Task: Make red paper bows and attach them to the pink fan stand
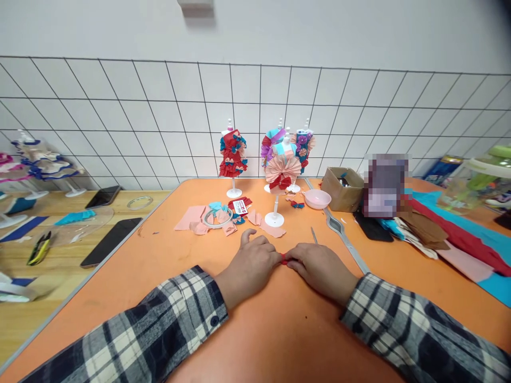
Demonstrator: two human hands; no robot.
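Small red piece [283, 259] pinched between both hands [252, 264] [319, 266], mostly hidden.

Prob. a small craft wkshp: mini dress forms [232, 159] in ruffled outfits stand at 12 o'clock on an orange tbl [255, 340], w/ pink scraps [190, 217] nearby. More dressed forms [44, 166] show at 10 o'clock, beyond yellow-&-black snips [38, 253] on a wooden tbl [66, 298], & coloured strips [471, 239], incl. a red one, lie at 2 o'clock. Bkgd at 12 o'clock: white wall [120, 29], lower pt tiled.
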